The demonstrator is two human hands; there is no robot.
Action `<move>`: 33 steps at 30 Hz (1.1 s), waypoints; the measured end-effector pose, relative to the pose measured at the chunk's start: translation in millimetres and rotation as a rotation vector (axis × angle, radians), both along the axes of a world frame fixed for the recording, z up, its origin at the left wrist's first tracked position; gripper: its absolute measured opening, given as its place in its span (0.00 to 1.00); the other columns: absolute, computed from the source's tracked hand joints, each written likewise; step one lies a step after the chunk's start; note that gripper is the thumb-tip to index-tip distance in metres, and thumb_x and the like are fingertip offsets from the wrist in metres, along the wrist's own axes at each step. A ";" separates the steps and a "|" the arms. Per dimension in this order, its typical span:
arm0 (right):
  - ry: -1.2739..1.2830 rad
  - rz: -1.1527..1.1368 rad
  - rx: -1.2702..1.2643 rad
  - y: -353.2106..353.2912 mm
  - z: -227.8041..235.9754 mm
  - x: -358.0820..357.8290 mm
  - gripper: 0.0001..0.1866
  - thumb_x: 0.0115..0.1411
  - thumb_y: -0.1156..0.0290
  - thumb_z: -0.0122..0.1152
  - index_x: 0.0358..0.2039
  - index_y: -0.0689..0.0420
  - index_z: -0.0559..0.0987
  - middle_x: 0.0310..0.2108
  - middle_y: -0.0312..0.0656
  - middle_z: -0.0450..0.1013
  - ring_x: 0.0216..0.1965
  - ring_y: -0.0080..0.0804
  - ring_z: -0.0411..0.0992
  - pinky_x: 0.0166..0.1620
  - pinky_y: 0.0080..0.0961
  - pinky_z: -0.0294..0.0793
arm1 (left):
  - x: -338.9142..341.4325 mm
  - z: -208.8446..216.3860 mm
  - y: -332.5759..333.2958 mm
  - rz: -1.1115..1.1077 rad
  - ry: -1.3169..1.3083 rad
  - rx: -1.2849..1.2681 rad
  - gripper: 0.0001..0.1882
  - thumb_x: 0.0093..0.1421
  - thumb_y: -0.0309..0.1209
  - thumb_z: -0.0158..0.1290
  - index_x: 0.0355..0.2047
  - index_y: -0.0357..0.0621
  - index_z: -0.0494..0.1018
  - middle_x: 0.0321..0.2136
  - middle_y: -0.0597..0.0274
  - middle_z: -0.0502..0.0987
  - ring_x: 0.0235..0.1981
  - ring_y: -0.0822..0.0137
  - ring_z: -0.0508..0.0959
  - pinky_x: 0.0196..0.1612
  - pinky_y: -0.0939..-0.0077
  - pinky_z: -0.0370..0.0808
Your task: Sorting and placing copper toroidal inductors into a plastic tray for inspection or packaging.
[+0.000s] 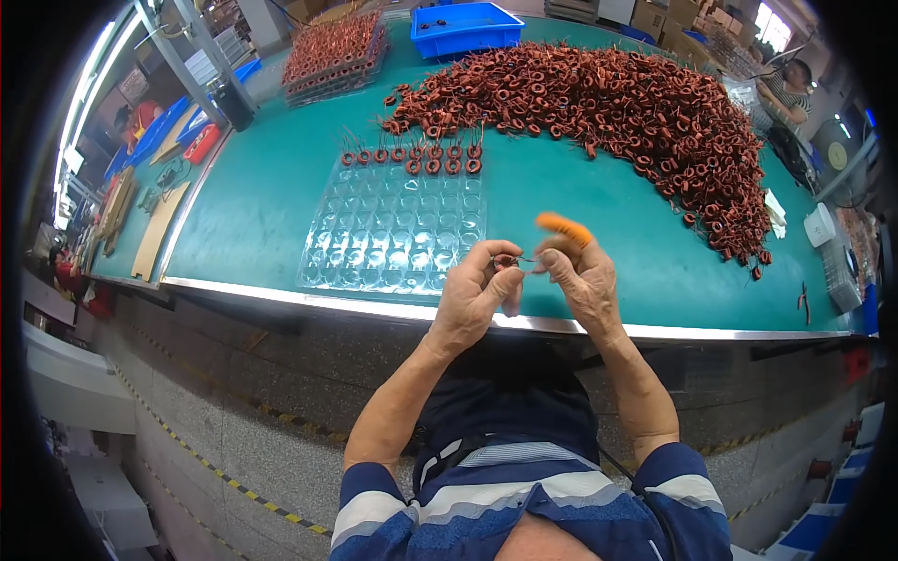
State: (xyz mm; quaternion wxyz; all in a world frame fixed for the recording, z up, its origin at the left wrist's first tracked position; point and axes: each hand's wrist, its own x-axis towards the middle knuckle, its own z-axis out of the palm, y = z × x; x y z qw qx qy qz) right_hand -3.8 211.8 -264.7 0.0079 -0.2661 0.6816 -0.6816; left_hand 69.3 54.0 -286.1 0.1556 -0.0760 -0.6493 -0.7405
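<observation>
Coil (506, 262), red-brown and ring-shaped, sits just above the front edge of the green table (608, 201), gripped between the thumb and fingers of your left hand (470, 285). That pinch seems meant to steady the ring while leaving its wire lead free toward the other side. Your right hand (582, 279) is closed around an orange tool (564, 228), blurred, so its kind is hard to make out; thumb and fingers come together beside the lead, though whether they grip it you cannot tell from here. Both hands meet close to your body, likely for a clear look at fine wire.

To the left of your hands, a clear tray (360, 238) with round pockets lies near the front edge, probably placed there for a short reach. Coils (434, 159) fill its far row, and more stand in the right part of the next one; their leads point up and away, perhaps so that the rings can seat in the pockets.

A broad heap of loose coils (599, 98) curves from the far edge down toward the right edge, leaving working room in front of you. Stacked, filled trays (334, 58) and a blue bin (468, 39) stand at the far edge, apparently kept out of your way.
</observation>
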 end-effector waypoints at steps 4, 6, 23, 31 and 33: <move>-0.345 0.245 0.045 8.6 2.3 3.0 0.13 0.63 0.65 0.59 0.40 0.61 0.79 0.22 0.34 0.73 0.22 0.19 0.71 0.26 0.14 0.68 | -1.2 -1.7 -5.3 -0.064 -0.135 0.005 0.18 0.68 0.43 0.45 0.42 0.38 0.67 0.16 0.69 0.69 0.17 0.78 0.68 0.20 0.81 0.65; -0.423 0.266 0.059 10.0 3.3 1.9 0.12 0.64 0.65 0.58 0.39 0.61 0.80 0.22 0.34 0.72 0.21 0.18 0.70 0.25 0.13 0.66 | -1.1 -1.2 -7.9 -0.054 -0.136 -0.176 0.16 0.69 0.39 0.44 0.46 0.37 0.66 0.19 0.67 0.69 0.19 0.77 0.69 0.23 0.84 0.67; -0.153 0.071 -0.005 -1.3 -1.0 9.6 0.13 0.61 0.70 0.61 0.45 0.60 0.76 0.28 0.37 0.74 0.25 0.19 0.72 0.27 0.12 0.67 | 0.6 -0.1 15.9 0.066 -0.052 0.146 0.08 0.67 0.30 0.47 0.42 0.39 0.66 0.17 0.68 0.69 0.17 0.78 0.68 0.19 0.84 0.64; -0.437 0.239 -0.037 11.3 -4.8 10.1 0.17 0.65 0.58 0.55 0.33 0.62 0.79 0.20 0.34 0.72 0.18 0.17 0.68 0.22 0.11 0.65 | -4.3 3.8 4.6 0.209 -0.015 -0.340 0.09 0.65 0.28 0.51 0.42 0.39 0.66 0.22 0.64 0.72 0.22 0.75 0.71 0.25 0.80 0.69; -0.523 0.283 -0.072 9.6 -2.8 8.1 0.16 0.64 0.59 0.56 0.31 0.61 0.78 0.19 0.34 0.72 0.17 0.17 0.68 0.22 0.11 0.65 | -4.6 10.9 1.6 0.188 0.126 -0.592 0.10 0.62 0.29 0.54 0.40 0.39 0.68 0.23 0.62 0.72 0.22 0.73 0.73 0.27 0.78 0.72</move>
